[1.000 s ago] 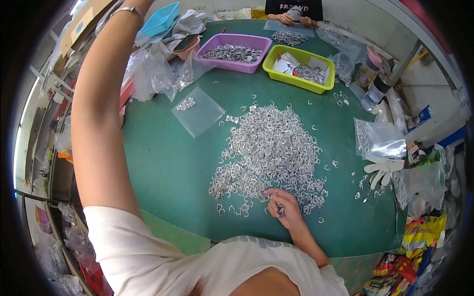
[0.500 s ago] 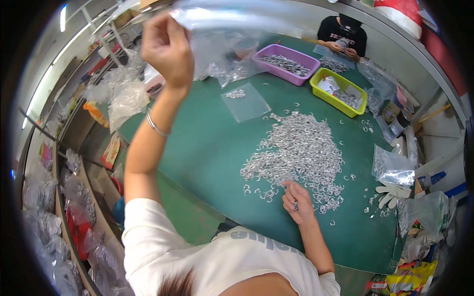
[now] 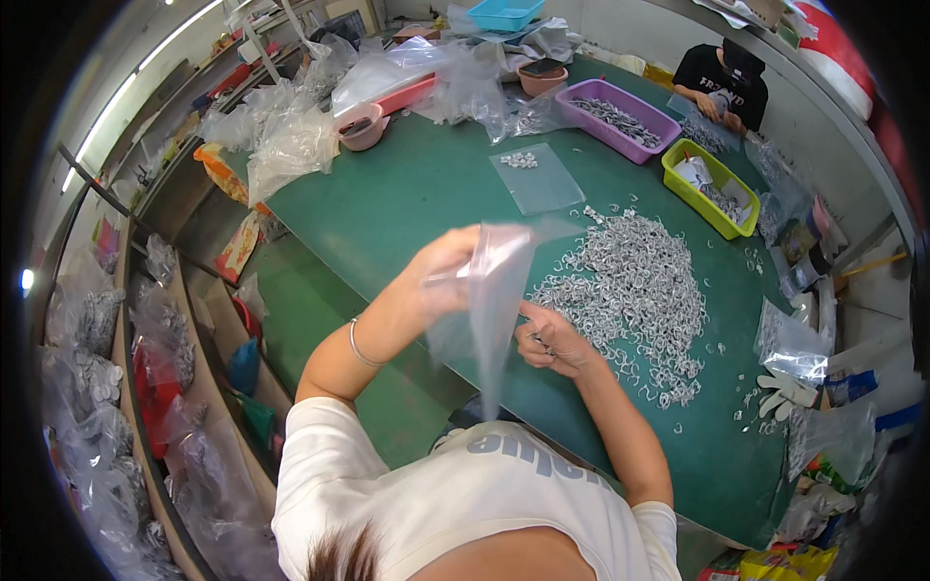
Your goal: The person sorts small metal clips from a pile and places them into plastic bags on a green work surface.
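Note:
A clear plastic bag (image 3: 499, 300) hangs at the table's near edge, its lower end pointing toward my body. My left hand (image 3: 448, 271) is closed on the bag's upper part, partly seen through the film. Close against the bag's right side, my right hand (image 3: 557, 342) is curled around a few small silver metal pieces; whether its fingertips also touch the film I cannot tell. Just beyond that hand spreads a large pile of silver C-shaped metal pieces (image 3: 644, 281). Farther back, a flat clear bag (image 3: 544, 186) lies with several small pieces on it.
On the green table (image 3: 387, 213) stand a purple basket (image 3: 668, 124) and a lime-green basket (image 3: 707, 221), both holding metal pieces. Crumpled plastic bags (image 3: 291, 160) and a pink bowl (image 3: 360, 136) fill the far left. A co-worker (image 3: 722, 87) sits opposite. A white glove (image 3: 783, 395) lies right.
My left hand has come down from high at the far left with the plastic bag, to beside my right hand. My right hand has shifted left, away from the pile's near edge.

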Action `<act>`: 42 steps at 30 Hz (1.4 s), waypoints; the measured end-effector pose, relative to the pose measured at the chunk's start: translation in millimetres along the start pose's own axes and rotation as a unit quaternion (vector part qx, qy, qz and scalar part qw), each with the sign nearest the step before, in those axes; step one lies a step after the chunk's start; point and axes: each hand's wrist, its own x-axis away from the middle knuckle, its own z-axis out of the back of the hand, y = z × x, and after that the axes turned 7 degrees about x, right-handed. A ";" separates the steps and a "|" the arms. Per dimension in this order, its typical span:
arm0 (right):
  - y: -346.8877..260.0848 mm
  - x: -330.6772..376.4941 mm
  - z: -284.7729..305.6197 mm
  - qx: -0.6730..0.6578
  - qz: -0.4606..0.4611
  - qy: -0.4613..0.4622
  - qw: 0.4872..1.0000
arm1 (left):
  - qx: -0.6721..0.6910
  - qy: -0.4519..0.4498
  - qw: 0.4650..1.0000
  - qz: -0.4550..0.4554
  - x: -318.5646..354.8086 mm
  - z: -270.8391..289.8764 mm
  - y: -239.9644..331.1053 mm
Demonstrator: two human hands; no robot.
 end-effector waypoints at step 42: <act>33.1 -53.7 -10.5 0.065 -0.151 0.267 0.950 | -0.381 0.248 0.672 -0.585 -35.7 116.6 -26.6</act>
